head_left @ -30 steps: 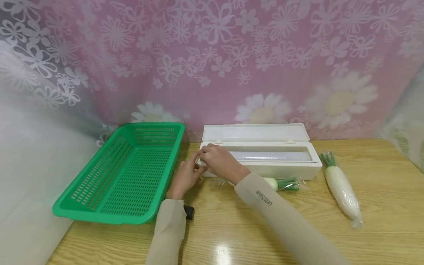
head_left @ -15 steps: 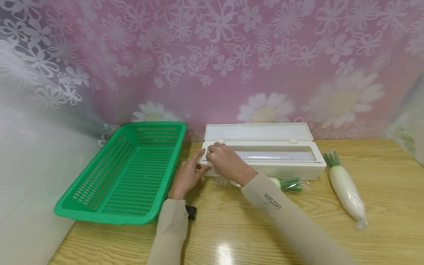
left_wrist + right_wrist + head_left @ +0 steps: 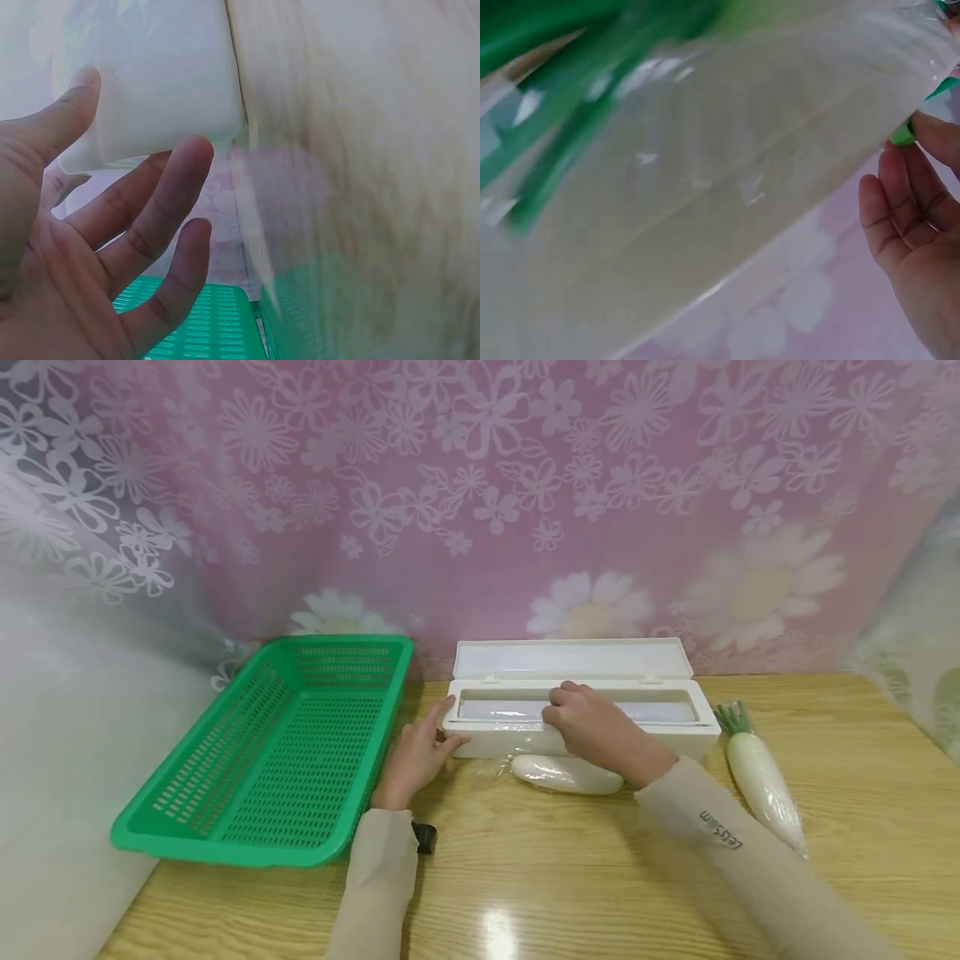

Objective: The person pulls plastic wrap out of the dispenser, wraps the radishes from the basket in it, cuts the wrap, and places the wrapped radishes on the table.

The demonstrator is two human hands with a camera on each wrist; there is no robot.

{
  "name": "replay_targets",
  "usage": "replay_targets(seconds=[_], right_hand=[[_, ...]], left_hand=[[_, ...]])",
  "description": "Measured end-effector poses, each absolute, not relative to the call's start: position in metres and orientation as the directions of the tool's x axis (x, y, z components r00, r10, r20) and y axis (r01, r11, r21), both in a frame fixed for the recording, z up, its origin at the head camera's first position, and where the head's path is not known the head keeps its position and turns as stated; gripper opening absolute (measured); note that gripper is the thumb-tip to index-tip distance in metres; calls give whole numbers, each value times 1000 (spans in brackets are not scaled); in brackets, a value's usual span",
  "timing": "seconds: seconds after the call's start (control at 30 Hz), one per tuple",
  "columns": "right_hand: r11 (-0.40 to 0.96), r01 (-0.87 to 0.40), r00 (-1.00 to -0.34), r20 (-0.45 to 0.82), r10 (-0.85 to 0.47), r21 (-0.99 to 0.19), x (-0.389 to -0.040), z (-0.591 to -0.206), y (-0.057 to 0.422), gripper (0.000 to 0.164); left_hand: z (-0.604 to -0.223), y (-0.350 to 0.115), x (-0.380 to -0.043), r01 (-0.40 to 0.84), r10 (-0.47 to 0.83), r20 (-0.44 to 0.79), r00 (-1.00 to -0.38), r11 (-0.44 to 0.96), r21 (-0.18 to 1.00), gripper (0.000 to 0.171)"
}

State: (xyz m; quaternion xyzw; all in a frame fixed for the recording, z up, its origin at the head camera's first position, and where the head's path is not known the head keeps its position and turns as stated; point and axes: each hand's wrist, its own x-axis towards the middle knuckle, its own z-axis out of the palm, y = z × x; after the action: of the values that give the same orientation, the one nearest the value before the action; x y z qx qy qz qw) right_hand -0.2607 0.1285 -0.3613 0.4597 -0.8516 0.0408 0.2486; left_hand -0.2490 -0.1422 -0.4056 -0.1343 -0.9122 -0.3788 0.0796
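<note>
A white cling film dispenser (image 3: 487,742) stands on the table with its lid (image 3: 573,658) raised and a film roll (image 3: 498,710) inside. My left hand (image 3: 411,762) holds its left end, the thumb on the front and the index finger at the upper edge. At the middle of the dispenser's front edge, my right hand (image 3: 592,722) pinches a small green slide cutter (image 3: 902,135), seen in the right wrist view. Clear film hangs over the front. A daikon radish (image 3: 566,774) in film lies just before the dispenser, its green top hidden behind my right arm.
A green plastic basket (image 3: 225,853) stands to the left of the dispenser. Another wrapped daikon radish (image 3: 765,785) with green stems lies to the right. A flowered pink curtain (image 3: 480,568) hangs behind the wooden table (image 3: 480,877).
My right hand has slid rightward along the dispenser from its left end to about the middle. The left hand has stayed at the left end.
</note>
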Motion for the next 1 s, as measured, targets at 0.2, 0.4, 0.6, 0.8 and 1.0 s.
replay_targets(seconds=[0.2, 0.4, 0.6, 0.8, 1.0], right_hand=[[591, -793, -484, 437, -758, 147, -252, -358, 181, 30], [576, -805, -435, 519, -736, 142, -251, -364, 231, 31], [560, -813, -406, 535, -741, 159, -253, -369, 254, 35], [580, -797, -432, 513, -742, 167, -246, -366, 276, 36], [591, -790, -436, 531, -726, 160, -243, -365, 293, 46]], left_hand=[[-407, -140, -248, 306, 189, 244, -951, 682, 665, 59], [-405, -140, -248, 298, 189, 233, -954, 674, 676, 61], [-404, -141, -248, 276, 179, 211, -961, 667, 692, 62], [-403, -141, -247, 274, 180, 207, -962, 676, 685, 61], [-402, -141, -246, 287, 184, 223, -957, 683, 672, 61]])
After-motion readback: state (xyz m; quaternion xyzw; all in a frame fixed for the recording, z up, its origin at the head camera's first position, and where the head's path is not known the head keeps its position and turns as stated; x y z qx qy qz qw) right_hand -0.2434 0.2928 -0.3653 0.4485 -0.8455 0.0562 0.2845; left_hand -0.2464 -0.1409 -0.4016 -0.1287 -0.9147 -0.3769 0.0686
